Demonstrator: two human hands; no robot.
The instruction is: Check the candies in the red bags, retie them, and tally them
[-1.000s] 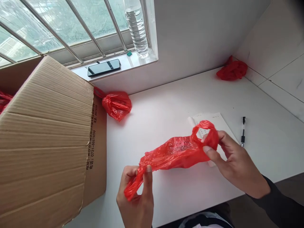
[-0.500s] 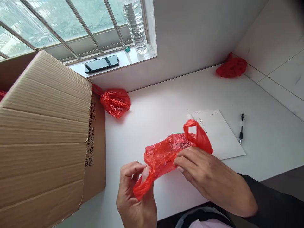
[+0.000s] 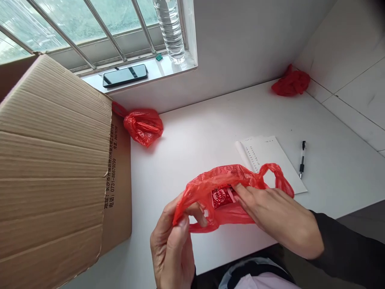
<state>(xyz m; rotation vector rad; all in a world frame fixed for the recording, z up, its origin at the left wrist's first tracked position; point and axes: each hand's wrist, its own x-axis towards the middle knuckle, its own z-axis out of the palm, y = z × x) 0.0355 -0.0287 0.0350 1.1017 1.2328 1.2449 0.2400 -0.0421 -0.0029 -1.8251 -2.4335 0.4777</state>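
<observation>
I hold a thin red plastic bag [image 3: 221, 180] above the near edge of the white table [image 3: 210, 128]. My left hand [image 3: 174, 245] pinches the bag's left rim and lifts it so the mouth gapes. My right hand [image 3: 276, 216] has its fingers inside the mouth, touching a small red packet with white print [image 3: 221, 196] in the bag. The bag's handle loops [image 3: 276, 178] hang over my right hand. My right arm wears a dark sleeve.
A big open cardboard box [image 3: 57, 168] fills the left. A knotted red bag [image 3: 143, 126] lies beside it, another red bag [image 3: 291, 83] in the far right corner. A paper sheet [image 3: 270, 154] and pen [image 3: 302, 159] lie to the right. A phone [image 3: 124, 75] and water bottle [image 3: 170, 28] stand on the windowsill.
The bag was stretched between both hands. My right hand has slid from the handle end into the bag's mouth, and my left hand has spread the rim open, baring a small red packet.
</observation>
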